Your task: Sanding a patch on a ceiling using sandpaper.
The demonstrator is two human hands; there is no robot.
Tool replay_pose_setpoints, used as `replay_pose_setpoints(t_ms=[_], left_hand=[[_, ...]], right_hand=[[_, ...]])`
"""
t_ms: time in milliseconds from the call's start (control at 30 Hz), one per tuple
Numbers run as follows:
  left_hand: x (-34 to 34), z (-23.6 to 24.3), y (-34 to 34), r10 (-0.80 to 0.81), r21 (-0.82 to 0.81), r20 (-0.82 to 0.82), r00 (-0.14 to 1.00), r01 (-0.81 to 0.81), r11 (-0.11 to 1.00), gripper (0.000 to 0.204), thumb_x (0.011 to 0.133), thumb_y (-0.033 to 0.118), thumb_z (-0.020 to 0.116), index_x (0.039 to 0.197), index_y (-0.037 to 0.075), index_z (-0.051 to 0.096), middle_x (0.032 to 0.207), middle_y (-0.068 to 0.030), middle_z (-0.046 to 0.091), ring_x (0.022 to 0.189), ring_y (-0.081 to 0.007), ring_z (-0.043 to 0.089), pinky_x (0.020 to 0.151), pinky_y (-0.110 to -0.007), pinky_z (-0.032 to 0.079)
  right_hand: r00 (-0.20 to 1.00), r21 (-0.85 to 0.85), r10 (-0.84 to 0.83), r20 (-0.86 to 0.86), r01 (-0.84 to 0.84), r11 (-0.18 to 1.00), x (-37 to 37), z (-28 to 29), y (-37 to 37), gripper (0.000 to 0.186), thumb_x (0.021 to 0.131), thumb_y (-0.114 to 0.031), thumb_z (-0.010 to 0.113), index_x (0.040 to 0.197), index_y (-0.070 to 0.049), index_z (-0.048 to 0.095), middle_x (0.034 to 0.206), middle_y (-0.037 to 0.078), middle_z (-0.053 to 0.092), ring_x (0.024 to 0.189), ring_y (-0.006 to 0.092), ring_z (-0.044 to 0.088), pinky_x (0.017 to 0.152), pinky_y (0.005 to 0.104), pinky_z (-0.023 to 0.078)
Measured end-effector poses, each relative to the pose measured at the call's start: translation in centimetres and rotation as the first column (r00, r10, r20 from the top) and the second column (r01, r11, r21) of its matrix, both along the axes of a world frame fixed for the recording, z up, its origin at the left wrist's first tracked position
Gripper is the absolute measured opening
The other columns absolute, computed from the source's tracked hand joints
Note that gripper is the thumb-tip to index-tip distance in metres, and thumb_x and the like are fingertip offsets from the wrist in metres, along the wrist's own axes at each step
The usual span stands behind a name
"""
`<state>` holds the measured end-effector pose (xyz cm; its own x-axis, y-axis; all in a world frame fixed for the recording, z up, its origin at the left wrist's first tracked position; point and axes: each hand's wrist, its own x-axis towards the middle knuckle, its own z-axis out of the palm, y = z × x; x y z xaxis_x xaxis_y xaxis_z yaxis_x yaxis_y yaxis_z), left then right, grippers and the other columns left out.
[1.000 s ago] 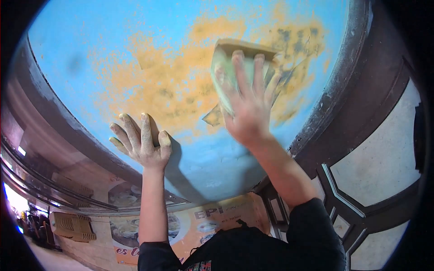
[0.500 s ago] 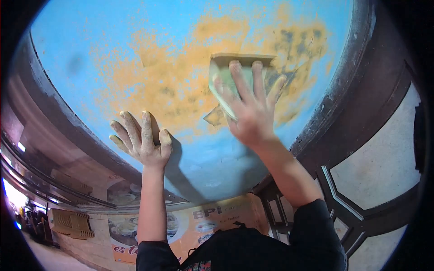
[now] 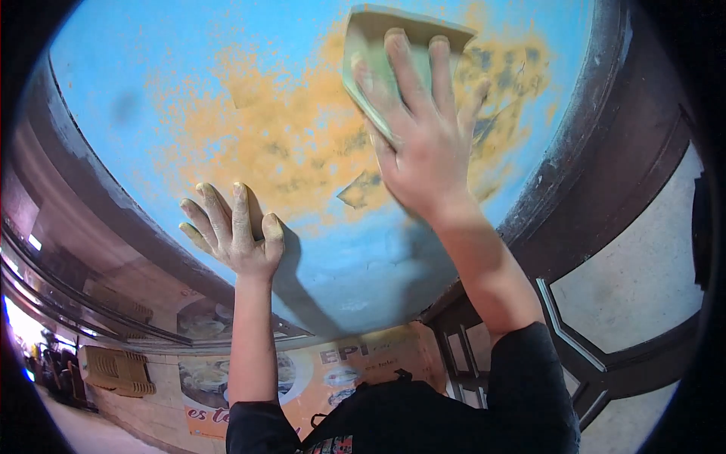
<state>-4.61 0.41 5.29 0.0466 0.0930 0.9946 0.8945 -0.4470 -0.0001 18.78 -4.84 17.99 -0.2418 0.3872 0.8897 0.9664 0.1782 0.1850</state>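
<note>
A blue painted surface (image 3: pixel 166 53) carries broad, mottled orange-tan patches (image 3: pixel 265 121) with dark grey spots and torn flakes toward the right. My left hand (image 3: pixel 234 234), dusty at the fingers, rests on this surface at lower left, fingers spread and nothing in them. Higher and to the right, my right hand (image 3: pixel 423 151) presses a folded pale green abrasive sheet (image 3: pixel 363 30) against the patched area, its fingers over the sheet and its tips near the sheet's upper edge.
A dark frame (image 3: pixel 567 151) curves around the blue surface. Dark-framed pale panels (image 3: pixel 620 280) stand at right. Glossy dark glazing (image 3: pixel 91 257) is at left, with a beige plastic object (image 3: pixel 113 371) and an orange banner (image 3: pixel 378 356) below.
My right hand and the sheet first slid slightly down, then moved markedly upward to higher on the patched area. My left hand has stayed almost in place.
</note>
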Motion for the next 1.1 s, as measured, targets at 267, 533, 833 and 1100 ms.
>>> replay_pose_setpoints(t_ms=[267, 533, 833, 1100], left_hand=[[-0.8, -0.2, -0.4, -0.004, 0.008, -0.012, 1.000, 0.004, 1.000, 0.051, 0.092, 0.040, 0.047, 0.136, 0.015, 0.052, 0.151, -0.0175, 0.032, 0.145, -0.0361, 0.016, 0.116, -0.049, 0.002], [-1.8, -1.3, -0.8, 0.007, -0.023, 0.039, 0.999, -0.006, 1.000, 0.050, 0.091, 0.046, 0.045, 0.134, 0.021, 0.055, 0.150, -0.0159, 0.035, 0.143, -0.0393, 0.018, 0.116, -0.051, 0.000], [-2.4, -1.6, -1.7, 0.010, 0.006, 0.001, 1.000, -0.010, 1.000, 0.052, 0.092, 0.040, 0.047, 0.137, 0.016, 0.051, 0.152, -0.0158, 0.030, 0.145, -0.0357, 0.015, 0.116, -0.049, 0.002], [0.2, 0.9, -0.9, 0.002, 0.012, 0.008, 1.000, -0.002, 1.000, 0.051, 0.092, 0.041, 0.047, 0.135, 0.015, 0.054, 0.151, -0.0169, 0.032, 0.145, -0.0349, 0.016, 0.116, -0.048, 0.001]], right_hand=[[0.996, -0.149, 0.015, 0.084, -0.002, 0.989, -0.3, -5.1, -2.0, 0.073, 0.072, -0.025, 0.073, 0.139, -0.034, 0.045, 0.153, -0.005, 0.030, 0.143, 0.0330, 0.021, 0.096, 0.0814, 0.012], [0.976, -0.144, -0.040, 0.214, 0.072, 0.987, -0.9, -3.3, -2.0, 0.069, 0.074, -0.024, 0.071, 0.138, -0.035, 0.048, 0.153, -0.002, 0.031, 0.142, 0.0341, 0.024, 0.103, 0.0743, 0.001], [0.994, -0.115, 0.016, 0.104, -0.004, 0.993, -2.5, -2.9, -2.7, 0.069, 0.072, -0.021, 0.071, 0.136, -0.037, 0.049, 0.154, -0.003, 0.029, 0.144, 0.0340, 0.019, 0.102, 0.0747, 0.000], [0.999, -0.048, 0.043, 0.012, -0.043, 0.998, -1.2, 0.7, -1.8, 0.065, 0.075, -0.018, 0.068, 0.136, -0.034, 0.051, 0.154, -0.002, 0.030, 0.142, 0.0373, 0.022, 0.103, 0.0742, 0.003]])
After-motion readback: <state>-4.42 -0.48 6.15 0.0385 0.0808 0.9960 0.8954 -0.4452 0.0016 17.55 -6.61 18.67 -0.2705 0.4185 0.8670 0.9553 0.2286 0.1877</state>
